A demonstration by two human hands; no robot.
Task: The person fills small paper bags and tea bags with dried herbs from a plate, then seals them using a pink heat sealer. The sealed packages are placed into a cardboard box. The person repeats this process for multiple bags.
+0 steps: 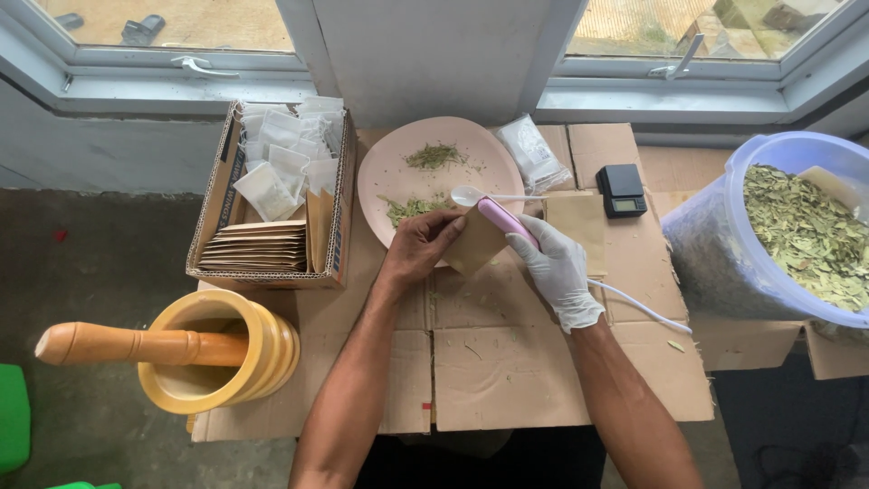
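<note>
The left hand [418, 246] fingers pinch a brown paper bag [476, 241] by the pink plate [380, 172]. The gloved right hand [558, 270] grips a pink sealer [507, 220], lying slanted across the bag's top.

Around the pale pink plate [389, 172], which carries small heaps of dull green crushed leaf [433, 157] and a white spoon [471, 195], the colours run mostly to brown: the flattened cardboard [507, 371] under it is plain tan, and the paper pouch [475, 243] at its near edge is kraft brown. Left of the plate sits a brown cardboard box [217, 195] of white sachets [281, 149] and tan envelopes [253, 249], with a yellow-ochre wooden mortar [213, 362] and orange-brown pestle [109, 344] below it. Right of the plate are a black pocket scale [621, 189] and a translucent bluish tub [724, 244] of olive-green dried leaves [806, 235], while the right hand [559, 272] wears a white glove (the left hand [418, 249] is bare) and grips a pink tool [507, 219] with a white cord [638, 308].
</note>
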